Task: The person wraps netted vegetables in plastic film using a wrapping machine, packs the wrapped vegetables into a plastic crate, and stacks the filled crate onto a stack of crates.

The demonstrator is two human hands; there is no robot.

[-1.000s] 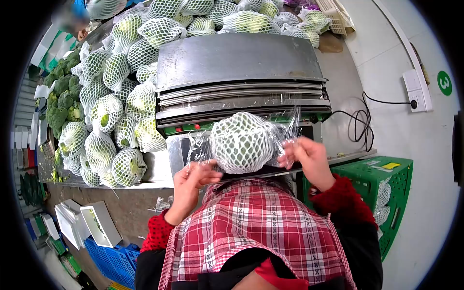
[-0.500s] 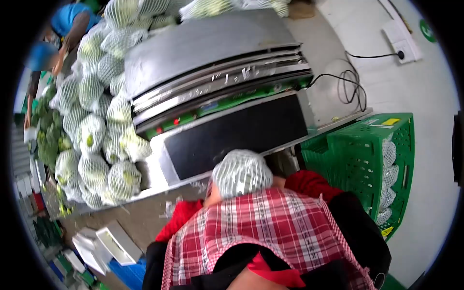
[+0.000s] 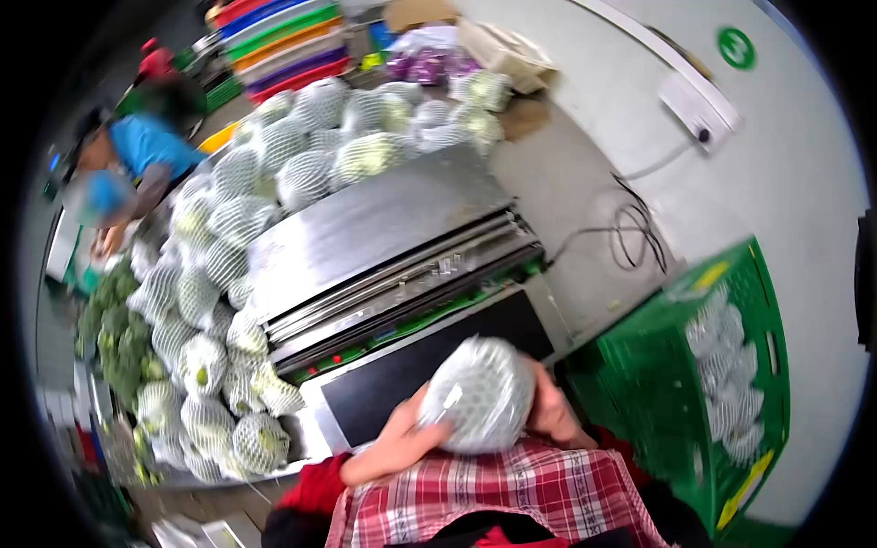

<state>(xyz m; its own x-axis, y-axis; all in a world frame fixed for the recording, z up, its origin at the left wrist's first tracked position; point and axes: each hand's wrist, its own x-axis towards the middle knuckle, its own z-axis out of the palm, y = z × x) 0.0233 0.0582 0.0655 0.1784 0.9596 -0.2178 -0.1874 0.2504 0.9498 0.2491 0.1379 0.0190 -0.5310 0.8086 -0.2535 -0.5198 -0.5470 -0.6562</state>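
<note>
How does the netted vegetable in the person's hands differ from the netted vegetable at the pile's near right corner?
The held vegetable is between the left hand and the right hand; the pile vegetable lies among other netted vegetables, touched by no hand. The held vegetable has a shiny, film-like surface; the pile vegetable shows no such shine. Both are roundish and covered in whitish netting.

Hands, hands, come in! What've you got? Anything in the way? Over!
Left hand and right hand holding netted bundle between them. Bundle's surface shiny. Nothing seen blocking; green crate off right.
</note>
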